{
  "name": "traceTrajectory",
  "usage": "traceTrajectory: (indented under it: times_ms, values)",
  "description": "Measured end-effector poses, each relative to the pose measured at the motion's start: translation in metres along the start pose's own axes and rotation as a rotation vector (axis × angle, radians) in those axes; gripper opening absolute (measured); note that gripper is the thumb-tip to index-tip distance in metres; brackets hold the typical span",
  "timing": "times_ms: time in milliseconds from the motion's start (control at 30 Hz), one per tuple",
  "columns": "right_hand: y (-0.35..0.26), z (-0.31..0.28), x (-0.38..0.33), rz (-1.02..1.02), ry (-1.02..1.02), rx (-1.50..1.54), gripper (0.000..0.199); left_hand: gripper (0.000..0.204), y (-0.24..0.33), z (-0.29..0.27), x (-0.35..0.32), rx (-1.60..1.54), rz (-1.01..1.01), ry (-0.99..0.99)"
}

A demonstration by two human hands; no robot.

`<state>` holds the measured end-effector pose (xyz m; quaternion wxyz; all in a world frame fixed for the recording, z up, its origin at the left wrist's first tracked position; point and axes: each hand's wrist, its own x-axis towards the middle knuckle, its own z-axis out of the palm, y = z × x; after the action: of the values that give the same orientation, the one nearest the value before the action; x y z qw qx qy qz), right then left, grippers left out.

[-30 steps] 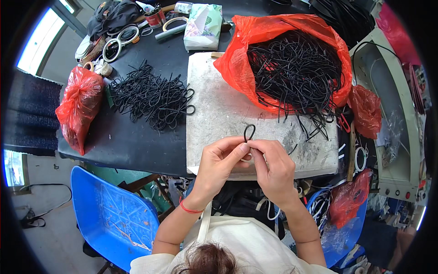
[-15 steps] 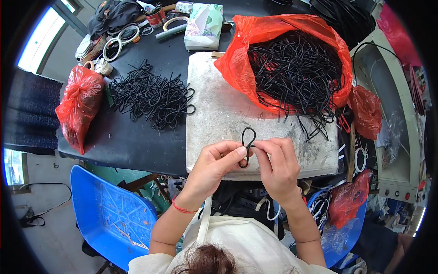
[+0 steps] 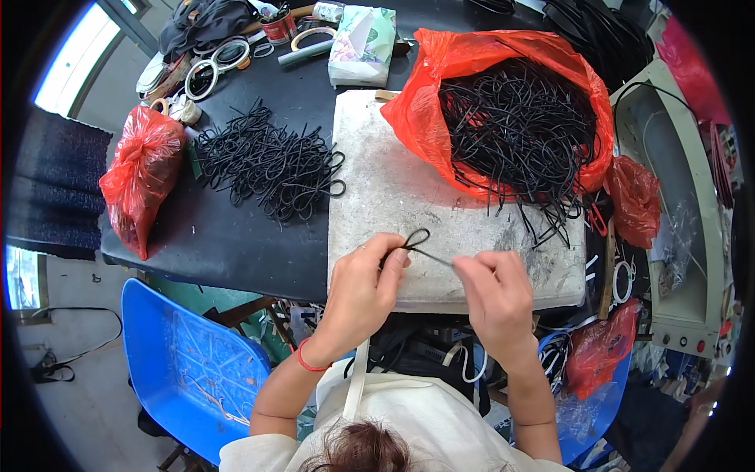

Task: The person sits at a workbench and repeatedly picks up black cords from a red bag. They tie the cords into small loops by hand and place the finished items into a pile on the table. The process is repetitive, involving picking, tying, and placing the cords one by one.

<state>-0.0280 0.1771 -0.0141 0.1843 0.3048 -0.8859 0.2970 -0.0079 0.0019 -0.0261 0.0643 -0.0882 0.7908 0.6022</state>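
A short black cord (image 3: 417,241) with a small loop at its top is stretched between both hands over the near edge of a grey stone slab (image 3: 409,197). My left hand (image 3: 363,285) pinches the cord just below the loop. My right hand (image 3: 491,291) pulls the other end out to the right. Behind the slab lies an open red plastic bag (image 3: 440,118) full of loose black cords (image 3: 519,134). A pile of looped black cords (image 3: 267,161) lies on the black table (image 3: 236,244) to the left.
A tied red bag (image 3: 141,177) sits at the table's left edge, a smaller red bag (image 3: 633,200) at the right. Tape rolls (image 3: 212,67), a green-white packet (image 3: 362,43) and a red cup (image 3: 277,27) line the far side. A blue plastic chair (image 3: 185,370) stands lower left.
The hands have drawn apart: my right hand moved right, pulling the cord taut, and the loop has shrunk and tightened at my left fingertips.
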Motion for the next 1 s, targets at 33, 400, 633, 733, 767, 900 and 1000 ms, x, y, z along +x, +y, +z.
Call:
traceTrajectory:
  times_ms: [33, 400, 633, 733, 767, 900, 1000]
  values:
    - [-0.006, -0.009, 0.005, -0.062, -0.052, 0.020, 0.018, 0.011, -0.008, 0.001, 0.002, 0.194, 0.230, 0.067]
    - [0.000, 0.009, 0.001, 0.156, -0.121, 0.406, 0.015, 0.024, -0.006, -0.002, 0.000, -0.663, -0.092, -0.311]
    - [-0.013, 0.003, -0.006, 0.236, -0.168, 0.384, 0.023, 0.020, -0.003, -0.002, -0.001, -0.596, -0.105, -0.288]
    - [-0.013, -0.003, -0.007, 0.444, -0.346, 0.670, 0.019, 0.019, -0.012, -0.004, -0.004, -0.613, -0.132, -0.272]
    - [-0.013, 0.000, -0.007, 0.543, -0.351, 0.879, 0.018, 0.019, -0.015, -0.002, -0.005, -0.582, -0.075, -0.221]
    - [-0.011, 0.008, -0.007, 0.749, -0.308, 1.287, 0.014, 0.018, -0.011, 0.006, -0.005, -0.514, 0.019, -0.096]
    - [-0.004, 0.002, -0.013, 0.695, -0.224, 1.037, 0.016, 0.016, 0.005, 0.017, -0.002, -0.290, 0.075, -0.036]
